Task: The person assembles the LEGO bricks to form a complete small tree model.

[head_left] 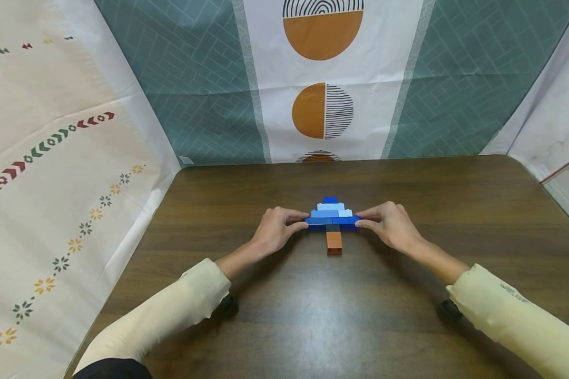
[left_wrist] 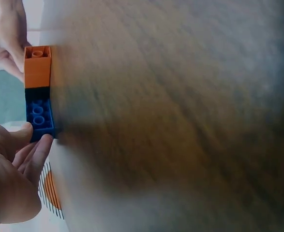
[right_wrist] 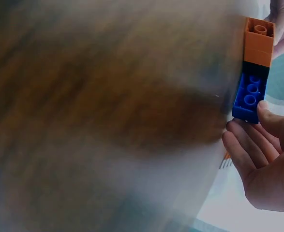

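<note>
At frame centre on the table [head_left: 408, 326] lies the brick tree [head_left: 332, 215]. Your left hand [head_left: 276, 230] pinches its left end, your right hand [head_left: 390, 225] its right end, fingers narrow, thumbs beneath.

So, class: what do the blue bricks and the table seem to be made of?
Blue bricks: likely moulded plastic, smooth and slightly glossy, with round studs in the wrist views. Table: dark wood or wood-look laminate; grain streaks show, with a soft sheen. Which one is unclear.
</note>
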`<state>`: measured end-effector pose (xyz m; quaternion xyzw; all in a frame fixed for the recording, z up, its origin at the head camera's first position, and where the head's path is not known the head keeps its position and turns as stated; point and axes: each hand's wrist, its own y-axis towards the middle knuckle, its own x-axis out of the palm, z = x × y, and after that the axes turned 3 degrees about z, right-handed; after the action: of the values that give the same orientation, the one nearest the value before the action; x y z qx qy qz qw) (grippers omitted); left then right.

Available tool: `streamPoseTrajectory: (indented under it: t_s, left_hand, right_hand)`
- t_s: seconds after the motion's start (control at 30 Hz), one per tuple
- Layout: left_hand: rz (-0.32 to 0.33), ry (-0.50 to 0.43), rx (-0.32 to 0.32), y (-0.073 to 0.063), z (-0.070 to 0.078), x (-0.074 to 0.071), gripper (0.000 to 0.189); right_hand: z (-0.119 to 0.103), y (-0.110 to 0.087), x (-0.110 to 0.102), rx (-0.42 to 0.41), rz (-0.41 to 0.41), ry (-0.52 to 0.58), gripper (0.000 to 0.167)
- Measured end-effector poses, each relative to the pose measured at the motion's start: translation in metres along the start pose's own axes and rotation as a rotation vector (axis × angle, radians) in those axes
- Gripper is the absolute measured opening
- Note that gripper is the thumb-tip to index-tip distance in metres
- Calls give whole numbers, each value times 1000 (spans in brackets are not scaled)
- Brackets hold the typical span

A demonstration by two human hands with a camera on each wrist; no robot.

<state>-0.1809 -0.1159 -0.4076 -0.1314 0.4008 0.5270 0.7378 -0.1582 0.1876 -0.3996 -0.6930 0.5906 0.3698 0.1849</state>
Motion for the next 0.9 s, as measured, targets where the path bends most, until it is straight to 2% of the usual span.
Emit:
streamPoseTrajectory:
  t_s: [0.57, 0.9]
  left_hand:
    - [7, 38, -40, 4, 0, 3, 27]
    - [15, 6, -31, 1, -3, -2, 30]
  right_hand:
    - [1, 5, 3, 15, 6, -3, 30]
    - [9, 1, -4, 47, -24, 26, 46]
